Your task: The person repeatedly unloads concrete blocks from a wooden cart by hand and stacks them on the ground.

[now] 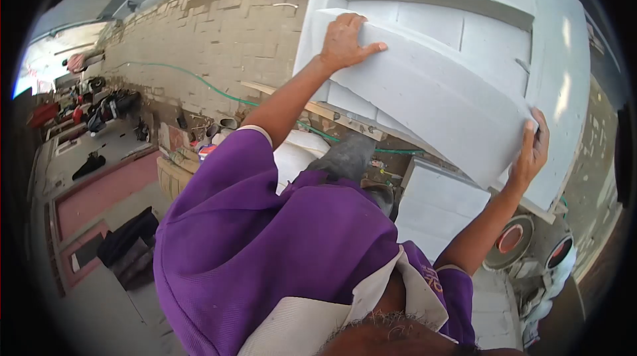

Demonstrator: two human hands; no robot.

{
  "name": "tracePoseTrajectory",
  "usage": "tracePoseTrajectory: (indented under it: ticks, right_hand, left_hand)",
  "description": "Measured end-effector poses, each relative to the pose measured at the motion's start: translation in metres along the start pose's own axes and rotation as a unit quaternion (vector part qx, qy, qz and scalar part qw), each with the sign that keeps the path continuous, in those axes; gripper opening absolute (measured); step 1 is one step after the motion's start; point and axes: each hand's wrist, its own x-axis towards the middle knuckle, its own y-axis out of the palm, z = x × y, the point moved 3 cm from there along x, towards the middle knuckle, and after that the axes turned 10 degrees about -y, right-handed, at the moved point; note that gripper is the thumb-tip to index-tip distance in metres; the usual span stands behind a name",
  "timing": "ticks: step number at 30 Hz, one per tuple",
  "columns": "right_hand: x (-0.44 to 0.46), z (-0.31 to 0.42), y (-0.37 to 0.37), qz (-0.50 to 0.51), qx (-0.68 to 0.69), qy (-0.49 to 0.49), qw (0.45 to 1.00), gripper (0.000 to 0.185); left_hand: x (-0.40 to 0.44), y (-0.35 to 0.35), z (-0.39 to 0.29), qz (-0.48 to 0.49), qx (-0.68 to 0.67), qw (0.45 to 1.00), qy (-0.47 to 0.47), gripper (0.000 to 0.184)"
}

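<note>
White slab (431, 104), head view: long, flat-faced, tilted slantwise across the front of a larger white structure (557, 57), just beside a shallow recess (431, 21) visible beyond its far edge. Left hand (344, 43) bent over the upper left end, fingers at the far edge, thumb spread along the broad face; right hand (533, 147) closed about the opposite end, thumb on the near side, fingers around the edge. Support beneath the lower edge: not possible to tell. Progress, as judged from the present position: slab taken up at both ends, apparently neither seated nor released; settling and letting go seemingly left to do; recess partly exposed. Nearer the feet, a separate white block (438, 210), untouched; to the left, a wooden batten (318, 112) and green hose (192, 76); at right, a round vessel (509, 238) with reddish centre.
</note>
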Motion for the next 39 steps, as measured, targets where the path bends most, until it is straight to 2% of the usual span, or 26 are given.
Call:
tracePoseTrajectory:
  ticks: [2,4,5,7,9,10,11,12,13,14,15,17,18,19,20,22,25,26,27,29,30,31,33,35,37,39]
  right_hand:
    - [-0.013,0.007,-0.004,-0.021,-0.037,0.039,0.998,0.038]
    - [-0.025,0.023,-0.005,-0.035,-0.034,0.027,0.998,0.039]
    - [-0.031,0.027,-0.007,-0.033,-0.043,-0.013,0.998,0.038]
    - [-0.038,0.027,-0.009,-0.03,-0.063,-0.048,0.996,0.036]
    - [-0.043,0.018,-0.011,-0.102,0.062,0.055,0.991,0.033]
    - [-0.039,0.025,-0.007,-0.089,0.047,0.037,0.994,0.028]
    - [-0.038,0.034,0.001,-0.138,0.039,0.076,0.987,0.024]
    - [-0.037,0.029,-0.001,-0.115,0.024,0.002,0.993,0.02]
    - [-0.034,0.026,0.001,-0.136,0.053,0.004,0.989,0.015]
    - [-0.033,0.019,-0.003,-0.129,0.066,-0.013,0.989,0.011]
    - [-0.035,0.025,-0.005,-0.137,0.045,-0.019,0.989,0.011]
    - [-0.042,0.033,-0.004,-0.141,0.039,-0.038,0.988,0.01]
    - [-0.047,0.034,-0.007,-0.138,0.045,-0.048,0.988,0.01]
    - [-0.052,0.033,-0.01,-0.154,0.023,-0.039,0.987,0.01]
    - [-0.055,0.034,-0.011,-0.137,0.035,-0.072,0.987,0.01]
    - [-0.058,0.032,-0.016,-0.105,0.04,-0.115,0.987,0.013]
    - [-0.051,0.036,-0.022,-0.046,-0.004,-0.117,0.992,0.025]
    - [-0.047,0.03,-0.022,-0.055,0.036,-0.13,0.989,0.026]
    - [-0.041,0.021,-0.024,-0.049,0.063,-0.136,0.987,0.023]
    - [-0.032,0.005,-0.031,-0.023,0.098,-0.136,0.986,0.016]
    - [-0.027,0.001,-0.034,-0.071,0.09,-0.094,0.989,0.02]
    - [-0.022,-0.004,-0.034,-0.12,0.082,-0.051,0.988,0.025]
    - [-0.027,-0.027,-0.031,-0.064,-0.021,0.126,0.99,0.049]
    - [-0.039,-0.047,-0.011,-0.093,0.005,0.167,0.982,0.077]
    - [-0.037,-0.043,-0.011,-0.094,-0.034,0.185,0.978,0.078]
    - [-0.046,-0.026,-0.017,-0.101,-0.063,0.202,0.972,0.079]
  left_hand:
    - [-0.012,-0.02,-0.006,-0.019,-0.022,0.999,-0.04,0.073]
    - [-0.023,-0.03,-0.006,-0.021,-0.058,0.997,-0.05,0.072]
    - [-0.024,-0.038,-0.003,-0.029,-0.05,0.997,-0.056,0.072]
    - [-0.034,-0.04,-0.005,-0.033,-0.081,0.991,-0.097,0.063]
    - [-0.036,-0.036,0.007,-0.049,-0.077,0.991,-0.094,0.047]
    - [-0.032,-0.034,0.014,-0.062,-0.097,0.988,-0.103,0.036]
    - [-0.023,-0.024,0.028,-0.079,-0.178,0.974,-0.113,0.036]
    - [-0.017,-0.022,0.034,-0.077,-0.152,0.966,-0.193,0.038]
    - [-0.012,-0.016,0.047,-0.148,-0.074,0.963,-0.214,0.044]
    - [-0.012,0.0,0.079,-0.2,-0.087,0.929,-0.299,0.053]
    - [-0.014,0.014,0.107,-0.186,-0.19,0.871,-0.414,0.062]
    - [-0.012,0.021,0.145,-0.144,-0.15,0.875,-0.436,0.074]
    - [-0.011,0.019,0.144,-0.171,-0.114,0.879,-0.43,0.073]
    - [-0.014,0.02,0.146,-0.208,-0.171,0.851,-0.45,0.067]
    - [-0.016,0.022,0.148,-0.241,-0.226,0.818,-0.472,0.062]
    - [-0.016,0.035,0.161,-0.059,-0.43,0.738,-0.517,0.056]
    - [-0.015,0.04,0.155,-0.034,-0.46,0.686,-0.563,0.042]
    - [-0.014,0.037,0.148,-0.01,-0.475,0.678,-0.561,0.039]
    - [-0.013,0.036,0.143,0.005,-0.476,0.696,-0.538,0.048]
    - [-0.012,0.04,0.147,0.022,-0.492,0.705,-0.51,0.043]
    - [-0.011,0.044,0.155,0.04,-0.506,0.699,-0.504,0.043]
    - [-0.01,0.044,0.151,0.059,-0.489,0.705,-0.511,0.045]
    - [-0.01,0.041,0.137,0.058,-0.453,0.728,-0.512,0.048]
    - [-0.01,0.045,0.14,0.063,-0.452,0.732,-0.505,0.05]
    - [-0.012,0.032,0.103,0.061,-0.387,0.737,-0.55,0.05]
    - [-0.01,0.034,0.117,0.072,-0.356,0.783,-0.504,0.05]
